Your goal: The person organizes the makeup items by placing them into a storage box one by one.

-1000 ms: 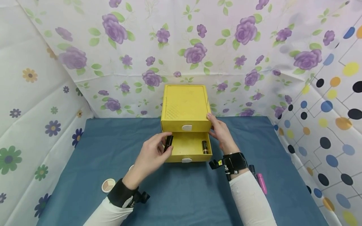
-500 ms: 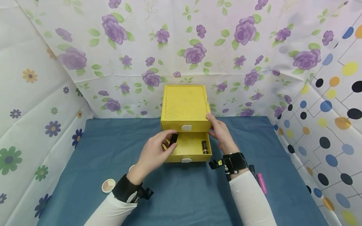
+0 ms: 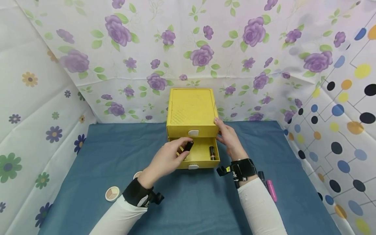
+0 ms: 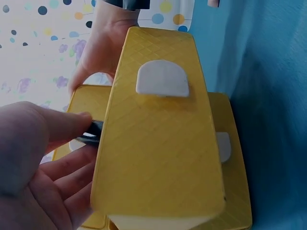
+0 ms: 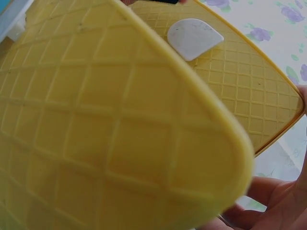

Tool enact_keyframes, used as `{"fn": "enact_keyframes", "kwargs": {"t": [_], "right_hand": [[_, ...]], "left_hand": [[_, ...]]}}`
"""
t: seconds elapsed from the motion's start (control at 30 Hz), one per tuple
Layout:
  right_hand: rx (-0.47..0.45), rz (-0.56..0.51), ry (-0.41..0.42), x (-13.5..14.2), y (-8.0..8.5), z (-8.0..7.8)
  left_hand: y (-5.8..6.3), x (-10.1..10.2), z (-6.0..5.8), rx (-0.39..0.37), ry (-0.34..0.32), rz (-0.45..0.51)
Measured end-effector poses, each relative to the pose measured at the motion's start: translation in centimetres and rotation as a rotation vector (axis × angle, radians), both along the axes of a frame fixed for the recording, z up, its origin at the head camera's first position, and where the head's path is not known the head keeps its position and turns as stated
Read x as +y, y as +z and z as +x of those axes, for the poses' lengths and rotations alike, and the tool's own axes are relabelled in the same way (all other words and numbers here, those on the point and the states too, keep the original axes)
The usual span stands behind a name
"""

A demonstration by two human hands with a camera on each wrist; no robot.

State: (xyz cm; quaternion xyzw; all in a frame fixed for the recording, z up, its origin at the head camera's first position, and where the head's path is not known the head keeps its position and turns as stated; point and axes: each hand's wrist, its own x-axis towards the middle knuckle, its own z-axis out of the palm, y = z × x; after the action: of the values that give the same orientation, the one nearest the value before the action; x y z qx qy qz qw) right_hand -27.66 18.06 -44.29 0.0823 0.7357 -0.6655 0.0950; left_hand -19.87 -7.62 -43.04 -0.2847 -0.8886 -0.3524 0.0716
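A yellow two-drawer box (image 3: 191,107) stands at the back of the blue cloth, its lower drawer (image 3: 205,164) pulled out. Over the left part of that drawer my left hand (image 3: 165,158) pinches a small black lipstick tube (image 3: 188,146), held at a slant between thumb and fingertips. Another black lipstick (image 3: 212,152) with a lighter band lies along the drawer's right wall. My right hand (image 3: 230,138) rests against the box's right side, one fingertip at the top front corner. In the left wrist view the drawer front (image 4: 158,153) partly hides the held lipstick.
A round three-tone compact (image 3: 112,193) lies at the left, and a second round item (image 3: 137,175) is mostly behind the left wrist. Beside the right forearm lie a dark tube (image 3: 261,176) and a pink tube (image 3: 271,191). A flowered curtain (image 3: 132,81) hangs behind the box.
My left hand has moved right with the lipstick, from the drawer's left edge further in over the drawer, and the lipstick is tilted more. My right hand stays against the box.
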Motion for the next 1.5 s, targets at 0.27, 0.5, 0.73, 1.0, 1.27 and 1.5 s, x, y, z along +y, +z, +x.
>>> {"fn": "enact_keyframes", "kwargs": {"t": [0.27,0.5,0.73,1.0,1.27,1.5], "right_hand": [[-0.009,0.012,-0.016,-0.2,0.2,0.0],[-0.003,0.012,-0.014,-0.1,0.3,0.0],[0.008,0.012,-0.013,0.0,0.2,0.0],[0.005,0.014,-0.012,0.0,0.1,0.0],[0.006,-0.007,-0.005,0.0,0.2,0.1],[0.006,-0.006,-0.005,0.0,0.1,0.1]], "left_hand": [[0.3,1.8,-1.1,-0.030,-0.040,-0.066],[0.0,3.2,-2.2,-0.017,-0.120,-0.160],[0.0,4.6,-3.3,-0.142,-0.184,-0.264],[0.0,5.3,-4.1,-0.260,-0.197,-0.302],[-0.9,5.5,-5.1,-0.324,-0.165,-0.270],[-1.5,6.2,-5.5,-0.380,-0.111,-0.241]]}}
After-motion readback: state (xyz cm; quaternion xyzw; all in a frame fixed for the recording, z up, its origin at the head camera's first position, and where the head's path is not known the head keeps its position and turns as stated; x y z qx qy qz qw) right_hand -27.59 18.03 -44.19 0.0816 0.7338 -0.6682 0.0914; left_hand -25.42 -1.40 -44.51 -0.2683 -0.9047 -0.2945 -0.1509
